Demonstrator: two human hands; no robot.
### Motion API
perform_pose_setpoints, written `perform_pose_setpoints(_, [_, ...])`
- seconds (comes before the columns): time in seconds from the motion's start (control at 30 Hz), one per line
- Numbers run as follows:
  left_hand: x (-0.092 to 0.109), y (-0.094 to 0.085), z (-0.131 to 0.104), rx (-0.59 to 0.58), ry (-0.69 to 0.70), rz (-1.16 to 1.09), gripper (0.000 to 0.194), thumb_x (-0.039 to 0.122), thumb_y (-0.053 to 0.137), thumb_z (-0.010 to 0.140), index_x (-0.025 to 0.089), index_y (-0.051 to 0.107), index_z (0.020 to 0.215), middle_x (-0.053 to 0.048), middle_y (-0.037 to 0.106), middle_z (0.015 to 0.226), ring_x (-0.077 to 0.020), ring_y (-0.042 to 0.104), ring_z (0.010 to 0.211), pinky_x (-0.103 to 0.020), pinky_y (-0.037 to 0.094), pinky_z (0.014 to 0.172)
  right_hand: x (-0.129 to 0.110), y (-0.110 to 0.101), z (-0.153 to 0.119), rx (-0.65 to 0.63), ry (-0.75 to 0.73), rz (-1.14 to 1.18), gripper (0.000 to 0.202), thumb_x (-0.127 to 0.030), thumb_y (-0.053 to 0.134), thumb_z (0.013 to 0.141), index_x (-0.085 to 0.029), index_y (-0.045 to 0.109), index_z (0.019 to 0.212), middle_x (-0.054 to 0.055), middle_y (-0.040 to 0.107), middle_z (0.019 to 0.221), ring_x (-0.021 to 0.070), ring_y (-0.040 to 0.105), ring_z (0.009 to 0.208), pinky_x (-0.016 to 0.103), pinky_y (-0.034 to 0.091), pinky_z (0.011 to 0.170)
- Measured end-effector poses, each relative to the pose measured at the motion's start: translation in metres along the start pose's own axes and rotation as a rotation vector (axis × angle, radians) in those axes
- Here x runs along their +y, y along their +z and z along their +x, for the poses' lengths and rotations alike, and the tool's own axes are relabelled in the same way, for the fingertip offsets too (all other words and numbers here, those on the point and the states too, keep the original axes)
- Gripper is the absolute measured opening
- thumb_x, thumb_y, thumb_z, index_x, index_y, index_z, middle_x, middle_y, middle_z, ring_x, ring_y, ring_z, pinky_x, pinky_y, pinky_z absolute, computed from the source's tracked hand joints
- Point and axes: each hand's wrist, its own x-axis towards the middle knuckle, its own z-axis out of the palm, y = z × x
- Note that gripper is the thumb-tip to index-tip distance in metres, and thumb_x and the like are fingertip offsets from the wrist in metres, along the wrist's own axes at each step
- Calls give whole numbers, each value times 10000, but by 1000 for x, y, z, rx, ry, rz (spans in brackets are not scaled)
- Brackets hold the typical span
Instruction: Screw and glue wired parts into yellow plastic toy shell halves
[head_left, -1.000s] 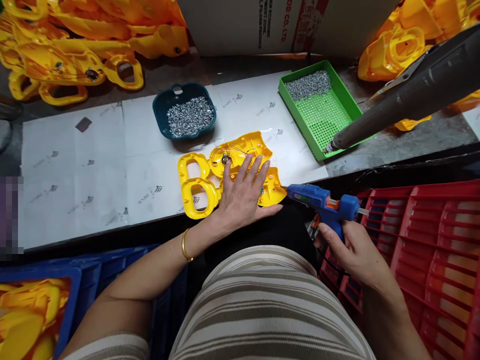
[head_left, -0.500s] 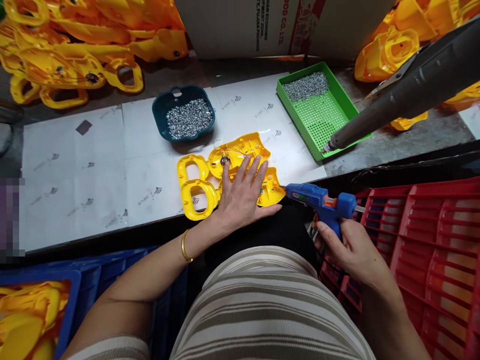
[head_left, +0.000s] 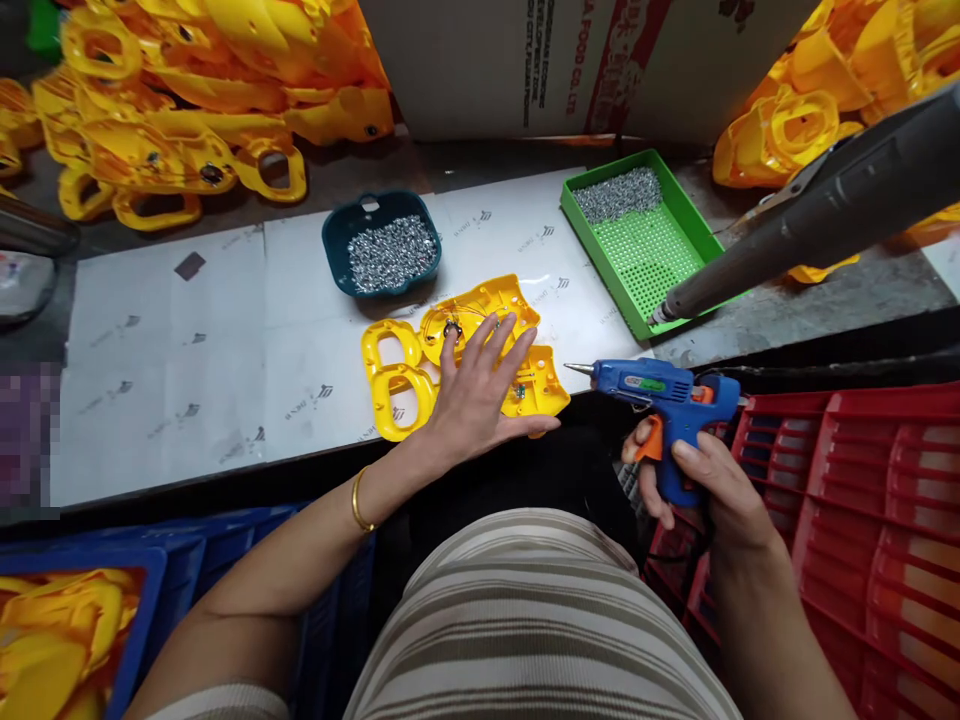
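My right hand (head_left: 701, 480) grips a blue glue gun (head_left: 652, 390) by its handle, fingers around the orange trigger. The metal nozzle points left, a little apart from the yellow plastic shell (head_left: 551, 385) nearest me. My left hand (head_left: 476, 390) lies spread over that shell and a second yellow shell (head_left: 480, 300) just behind it, hiding parts of both. Each shell has a ring-shaped handle at its left end. Thin wires and a round dark part show inside the far one; a small green circuit board sits in the near one.
Behind the shells stand a dark teal basket (head_left: 330, 235) of small metal screws and a green tray (head_left: 622, 285), also with screws. A dark tool (head_left: 795, 220) slants over the tray. Yellow shells (head_left: 180, 120) are piled back left. Blue crate (head_left: 161, 580) lower left; red crate (head_left: 825, 480) right.
My right hand has drawn the glue gun slightly right, so its nozzle has come away from the near shell. My left hand stays spread on the shells. The view has shifted slightly.
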Motion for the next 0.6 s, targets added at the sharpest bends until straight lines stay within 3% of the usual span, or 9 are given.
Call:
perform_pose_setpoints(0.13, [-20,-6,23,86,-139,13,777,687,338,918,176,319,1503,-182,273,1585,-324,196,1487,-536,113,1186,-8,7,22,87,-122,-160,400,-518,515,924,-144,562,1061,58,679,708,129,573,442,237,448,403])
perform_pose_setpoints(0.3, [-37,0,48,-28,-194,19,940,765,396,850,133,233,1527,-220,249,1583,-378,189,1478,-603,114,1168,-20,18,54,100,-160,-344,475,-599,507,904,-132,565,961,40,660,617,108,555,411,207,448,407])
perform_pose_setpoints(0.6, [-36,9,45,11,-211,16,900,748,418,854,178,217,1522,-207,291,1567,-360,273,1447,-588,126,1168,-26,24,78,83,-86,-404,616,-673,506,859,-106,562,1091,33,655,629,100,502,399,207,439,362])
